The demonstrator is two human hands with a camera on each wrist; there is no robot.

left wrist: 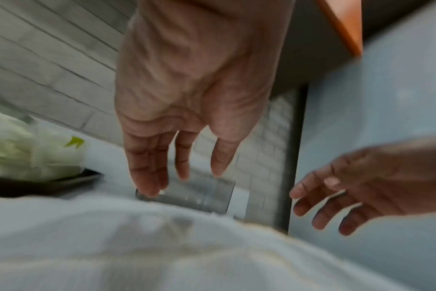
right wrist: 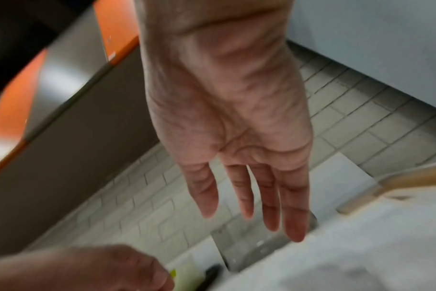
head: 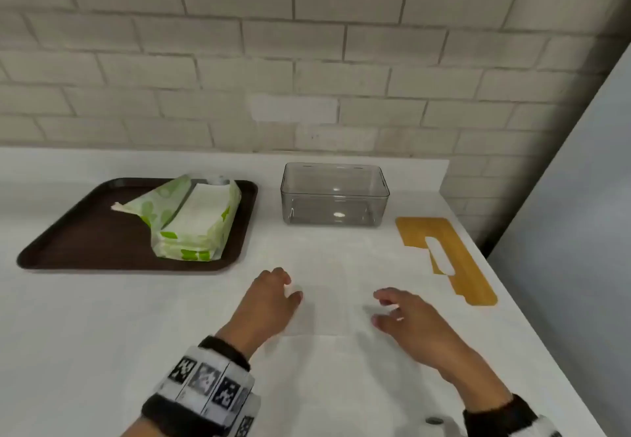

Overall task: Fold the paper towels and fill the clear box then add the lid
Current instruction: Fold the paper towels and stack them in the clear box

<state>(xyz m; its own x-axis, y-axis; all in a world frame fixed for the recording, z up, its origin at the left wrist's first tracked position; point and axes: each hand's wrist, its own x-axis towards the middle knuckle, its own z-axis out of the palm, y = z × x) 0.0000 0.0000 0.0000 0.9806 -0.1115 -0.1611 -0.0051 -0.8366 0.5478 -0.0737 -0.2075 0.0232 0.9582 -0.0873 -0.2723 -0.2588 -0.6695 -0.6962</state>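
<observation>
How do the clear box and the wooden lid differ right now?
The clear box is see-through grey and stands upright with tall walls; the wooden lid is opaque yellow-brown and lies flat. The clear box is empty and uncovered, while the wooden lid has an oval slot. Both sit on the white counter, apart.

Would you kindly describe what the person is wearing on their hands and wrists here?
Both hands are bare, with no gloves. The left wrist carries a white band printed with black-and-white square marker codes, edged by dark straps. The right wrist has a similar dark strap with a white piece, mostly cut off by the frame.
</observation>
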